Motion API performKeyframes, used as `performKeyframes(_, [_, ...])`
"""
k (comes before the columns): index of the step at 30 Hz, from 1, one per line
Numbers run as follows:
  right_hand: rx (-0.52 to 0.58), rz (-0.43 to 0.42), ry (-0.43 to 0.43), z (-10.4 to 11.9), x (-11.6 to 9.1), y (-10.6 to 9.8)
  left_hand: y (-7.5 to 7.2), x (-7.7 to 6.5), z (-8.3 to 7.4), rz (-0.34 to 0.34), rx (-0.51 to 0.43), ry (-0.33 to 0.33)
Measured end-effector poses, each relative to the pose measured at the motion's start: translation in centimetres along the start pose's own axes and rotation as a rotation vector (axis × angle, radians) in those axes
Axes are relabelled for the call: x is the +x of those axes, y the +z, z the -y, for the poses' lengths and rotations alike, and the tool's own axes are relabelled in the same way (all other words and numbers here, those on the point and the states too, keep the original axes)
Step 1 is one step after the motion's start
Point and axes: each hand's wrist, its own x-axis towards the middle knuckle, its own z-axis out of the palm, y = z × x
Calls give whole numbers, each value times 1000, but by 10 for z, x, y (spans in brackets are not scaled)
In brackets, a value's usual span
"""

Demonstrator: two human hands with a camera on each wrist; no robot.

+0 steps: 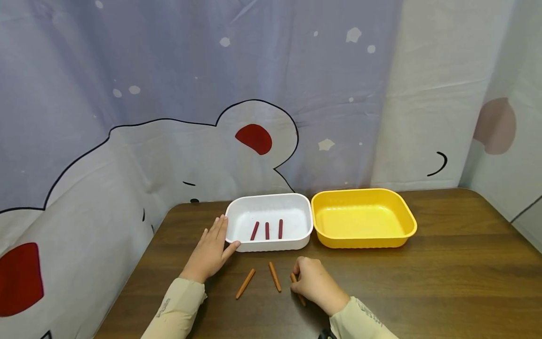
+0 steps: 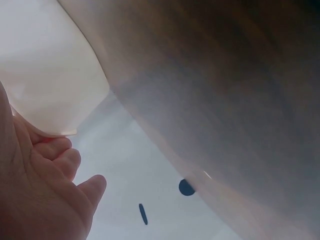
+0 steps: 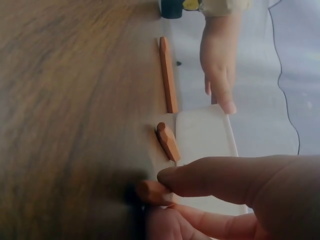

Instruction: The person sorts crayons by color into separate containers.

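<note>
My left hand [image 1: 209,252] rests against the left side of a white tray [image 1: 271,246], fingers extended and thumb at the front corner. Inside that tray lie three dark red crayons [image 1: 267,230]. In the head view my right hand [image 1: 315,284] pinches an orange-brown crayon [image 1: 302,300] low over the table; the right wrist view shows the held crayon [image 3: 150,192] between thumb and fingers. Two more orange-brown crayons lie on the table left of it, the nearer one [image 1: 275,277] and a farther one [image 1: 245,284].
A yellow tray [image 1: 364,242] stands right of the white one, their rims nearly touching. Both sit near the back of the brown wooden table [image 1: 457,273]. Behind the table hangs a printed curtain [image 1: 178,155].
</note>
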Motion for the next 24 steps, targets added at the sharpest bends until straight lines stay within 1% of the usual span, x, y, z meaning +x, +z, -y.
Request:
performKeyframes(6, [57,48,13,0,0,-3,0,0,0,-12,6,5])
performKeyframes(10, [75,63,18,-1,0,-7,0,0,0,-11,3,6])
performKeyframes(14, [91,57,24,-2,2,-10,1,0,0,-9,3,6])
performKeyframes(17, [120,48,45,-4,4,-12,2,0,1,-5,2,3])
performKeyframes(21, [184,50,67,-8,7,-15,1,-1,0,-10,-1,4])
performKeyframes(24, [228,47,51,-11,8,-17,0,-1,-1,-12,-1,6])
